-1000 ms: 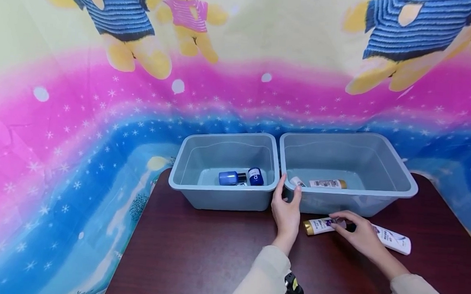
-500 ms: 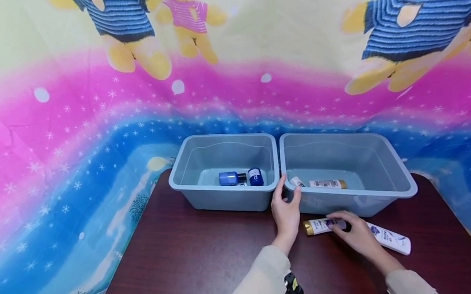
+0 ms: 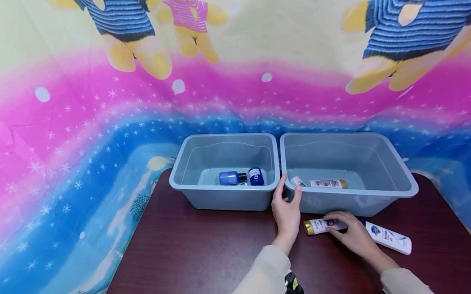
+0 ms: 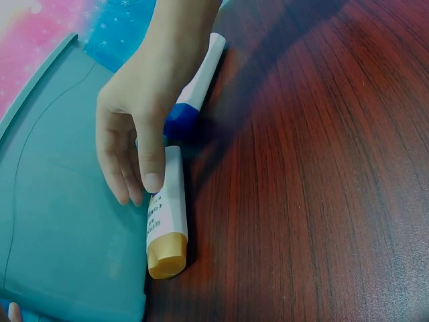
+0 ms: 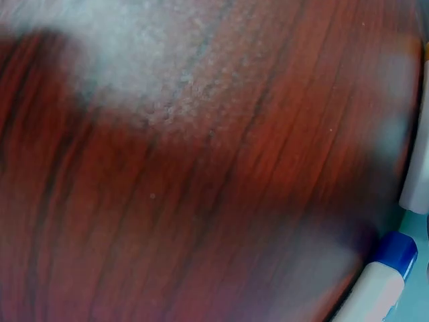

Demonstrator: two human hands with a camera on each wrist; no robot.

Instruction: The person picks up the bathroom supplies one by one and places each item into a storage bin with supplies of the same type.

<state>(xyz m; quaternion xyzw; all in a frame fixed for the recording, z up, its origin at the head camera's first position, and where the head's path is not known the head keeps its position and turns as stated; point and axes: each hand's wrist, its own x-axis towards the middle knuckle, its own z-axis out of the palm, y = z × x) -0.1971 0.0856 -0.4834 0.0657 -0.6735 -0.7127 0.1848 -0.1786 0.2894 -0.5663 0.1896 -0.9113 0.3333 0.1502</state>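
Spanning the gold-capped tube from above, the right hand has its thumb on the near side and its fingers on the far side, a narrow pinch that seems to suit a slim thing lying flat on the table. The tube lies just in front of the right tub, its cap pointing away from the hand, so the grip falls on its body; how firm it is, I cannot tell. The left hand, fingers fairly straight and thumb spread, touches the right tub's near left corner without clasping it, probably to steady it. A white bottle lies just beyond the right hand, its blue end towards the tube. A blue bottle and a dark blue jar share the left tub, while a second tube lies in the right; the tubs stand side by side, likely for easy reach
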